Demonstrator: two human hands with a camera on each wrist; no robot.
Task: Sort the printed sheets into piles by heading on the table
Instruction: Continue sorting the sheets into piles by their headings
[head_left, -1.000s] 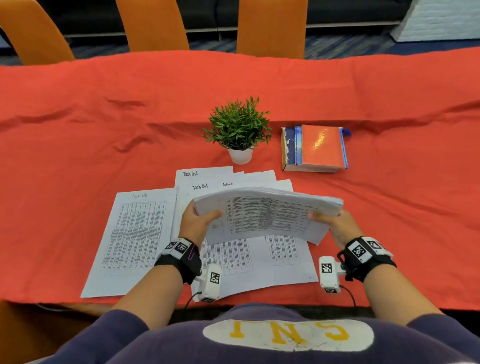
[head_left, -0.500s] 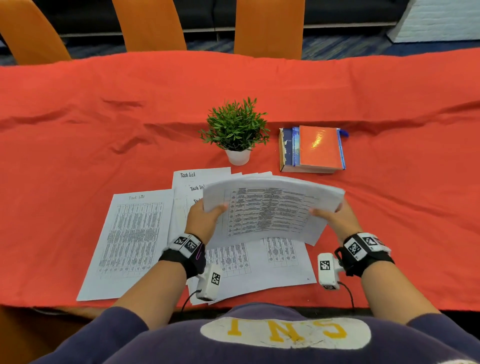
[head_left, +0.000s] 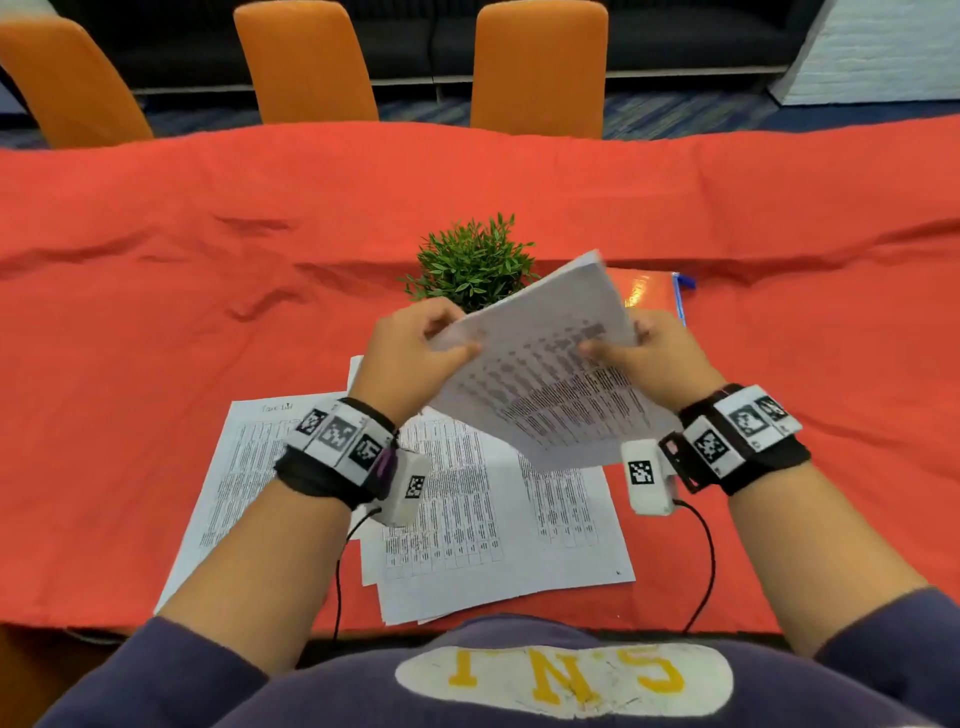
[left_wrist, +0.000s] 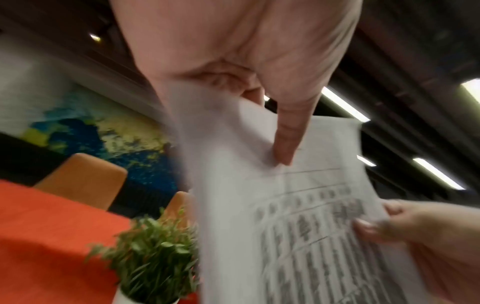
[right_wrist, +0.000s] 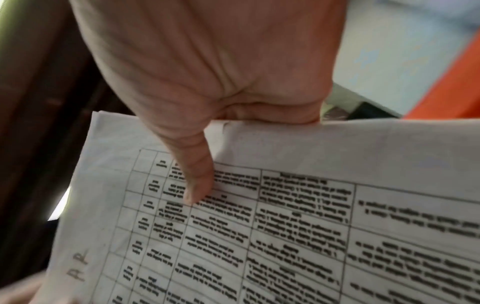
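I hold a stack of printed sheets (head_left: 545, 374) in the air above the table, tilted with its far edge raised. My left hand (head_left: 452, 338) pinches its left edge, thumb (left_wrist: 283, 144) on the printed face. My right hand (head_left: 618, 343) grips the right edge, thumb (right_wrist: 197, 181) pressed on the table of text (right_wrist: 285, 226). Below, one sheet headed in handwriting (head_left: 234, 478) lies at the left on the red cloth. A loose pile of sheets (head_left: 493, 530) lies in the middle, partly hidden by my hands.
A small potted plant (head_left: 472, 265) stands just beyond the held stack. An orange book (head_left: 649, 291) peeks out behind the stack's right side. The red cloth (head_left: 156, 312) is wrinkled. Orange chairs (head_left: 540, 67) line the far side of the table.
Both hands have lifted the stack higher and tipped it, so its far edge now stands up in front of the plant and book. The sheets on the table have not moved.
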